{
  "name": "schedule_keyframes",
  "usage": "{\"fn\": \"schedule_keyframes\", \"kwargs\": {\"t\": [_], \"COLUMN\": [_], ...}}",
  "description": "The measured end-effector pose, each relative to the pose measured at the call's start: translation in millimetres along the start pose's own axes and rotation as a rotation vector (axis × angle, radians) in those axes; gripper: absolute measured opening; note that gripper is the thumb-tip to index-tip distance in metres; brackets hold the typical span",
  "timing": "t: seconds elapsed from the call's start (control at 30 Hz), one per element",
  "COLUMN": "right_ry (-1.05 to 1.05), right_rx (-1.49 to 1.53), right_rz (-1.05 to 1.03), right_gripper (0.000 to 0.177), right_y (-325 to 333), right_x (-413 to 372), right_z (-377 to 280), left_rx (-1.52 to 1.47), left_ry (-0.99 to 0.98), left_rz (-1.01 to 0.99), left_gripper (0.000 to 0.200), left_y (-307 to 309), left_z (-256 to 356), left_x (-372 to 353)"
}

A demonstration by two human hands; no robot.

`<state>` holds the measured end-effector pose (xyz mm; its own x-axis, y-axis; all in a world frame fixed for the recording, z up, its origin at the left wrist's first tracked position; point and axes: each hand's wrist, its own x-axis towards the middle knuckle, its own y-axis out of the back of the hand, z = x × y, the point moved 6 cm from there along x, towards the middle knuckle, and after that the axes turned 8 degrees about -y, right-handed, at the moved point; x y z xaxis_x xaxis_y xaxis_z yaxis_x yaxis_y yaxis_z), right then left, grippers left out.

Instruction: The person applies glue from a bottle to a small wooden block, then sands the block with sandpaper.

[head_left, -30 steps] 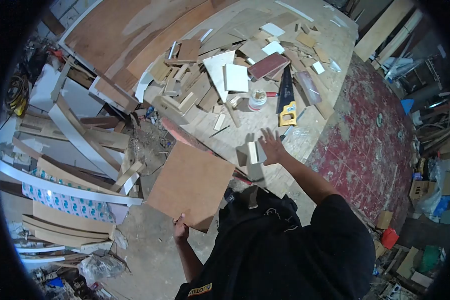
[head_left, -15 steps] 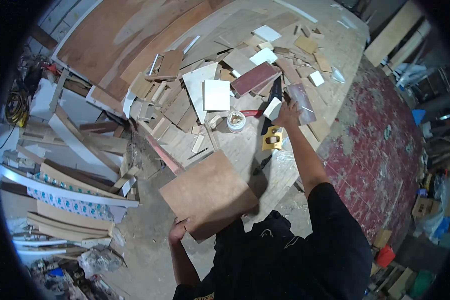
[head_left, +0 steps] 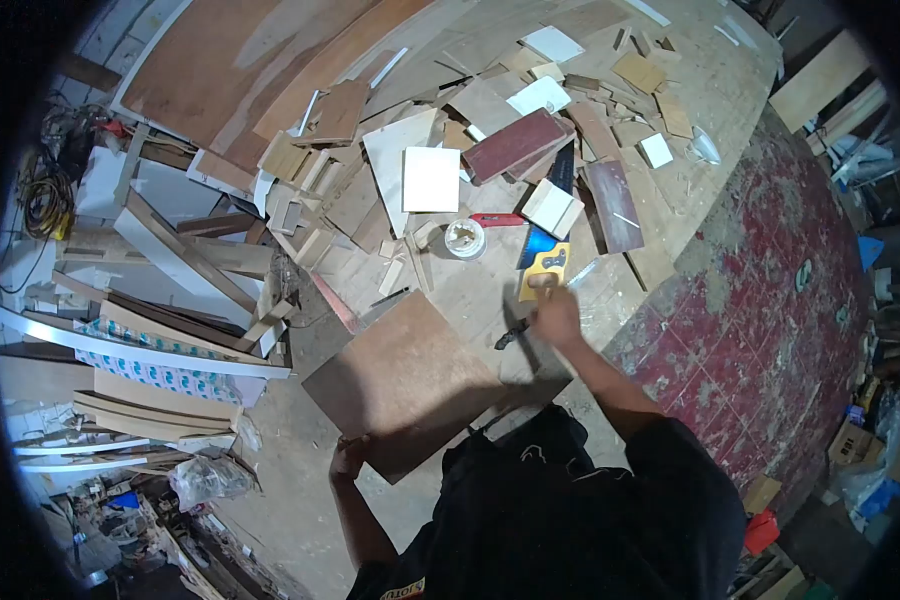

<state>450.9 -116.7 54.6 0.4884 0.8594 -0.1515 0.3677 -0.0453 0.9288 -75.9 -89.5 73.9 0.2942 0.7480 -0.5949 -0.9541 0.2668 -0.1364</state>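
My left hand [head_left: 348,458] is closed on the lower left edge of a rectangular brown wooden board [head_left: 400,385], which is tilted in front of my body. My right hand [head_left: 556,316] is at the yellow handle of a handsaw [head_left: 545,265], its fingers curled on the handle's near end. The saw lies on the worktable [head_left: 610,300], and a pale wood block [head_left: 552,208] rests across its dark blade. Left of the saw stand an open white jar [head_left: 464,239] and a red-handled tool [head_left: 497,220]. A small dark object [head_left: 511,335] lies near my right hand.
Wood offcuts, a white square panel [head_left: 432,180], a dark red board [head_left: 518,146] and a grey plate [head_left: 613,205] cover the table's far part. Stacked boards and curved strips [head_left: 150,345] fill the left side. Right of the table is a worn red floor [head_left: 750,300].
My right hand has moved from the pale block beside the grey plate back toward me, to the saw handle. The block now lies across the blade. My left hand keeps holding the board.
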Motion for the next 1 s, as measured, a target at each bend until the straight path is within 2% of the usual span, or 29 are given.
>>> {"fn": "schedule_keyframes", "kwargs": {"t": [0.03,0.07,0.1,0.17,0.2,0.27,0.3,0.37,0.43,0.5,0.57,0.6,0.63,0.67,0.77,0.9,0.97,1.0], "right_ry": [0.090,0.131,0.126,0.126,0.120,0.259,0.257,0.181,0.175,0.155,0.153,0.108,0.062,0.112,0.112,0.024,-0.149,-0.129], "right_rx": [-0.054,0.114,0.131,0.217,0.221,0.191,0.191,0.201,0.132,0.075,0.088,0.088,0.088,0.083,0.096,0.068,0.046,0.114], "right_rz": [-0.067,-0.024,-0.099,-0.154,-0.147,0.050,0.058,0.004,0.034,0.163,0.216,0.223,0.229,0.197,0.236,0.239,-0.008,0.041], "right_gripper": [0.043,0.031,0.029,0.029,0.029,0.031,0.031,0.037,0.033,0.026,0.022,0.022,0.022,0.022,0.024,0.027,0.029,0.027], "right_y": [-24,-30,-40,-44,-45,-43,-47,-60,-66,-73,-63,-68,-63,-58,-59,-44,-45,-28], "right_x": [-23,-44,-59,-68,-65,-54,-46,-25,-4,8,18,27,33,32,38,39,47,51], "right_z": [-4,-8,-7,-12,-13,-16,-11,2,12,17,18,26,27,26,26,13,10,-1], "left_rx": [-0.022,-0.044,-0.035,0.210,0.216,-0.038,-0.034,-0.002,0.010,0.020,0.263,0.260,0.082,-0.096,-0.122,-0.100,0.025,0.016], "left_ry": [-0.020,-0.040,-0.038,-0.174,-0.177,0.038,0.032,0.010,0.005,0.009,-0.310,-0.315,-0.179,-0.042,-0.041,-0.061,-0.093,-0.095], "left_rz": [0.018,0.034,0.023,-0.053,-0.060,-0.070,-0.076,0.027,0.028,0.034,-0.143,-0.135,-0.055,0.024,-0.033,0.031,-0.072,-0.066], "left_gripper": [0.021,0.021,0.021,0.022,0.022,0.020,0.020,0.018,0.018,0.018,0.019,0.019,0.020,0.021,0.024,0.028,0.031,0.031], "left_y": [-6,-9,-10,-13,-7,6,-4,-36,-22,-3,0,-2,-9,-12,-6,2,-12,-13], "left_z": [4,7,7,16,14,-6,-1,24,10,-11,-7,-3,-1,-3,-18,-23,-11,-7], "left_x": [-2,-3,-4,-2,0,9,9,0,10,13,14,10,4,-1,8,12,14,14]}}
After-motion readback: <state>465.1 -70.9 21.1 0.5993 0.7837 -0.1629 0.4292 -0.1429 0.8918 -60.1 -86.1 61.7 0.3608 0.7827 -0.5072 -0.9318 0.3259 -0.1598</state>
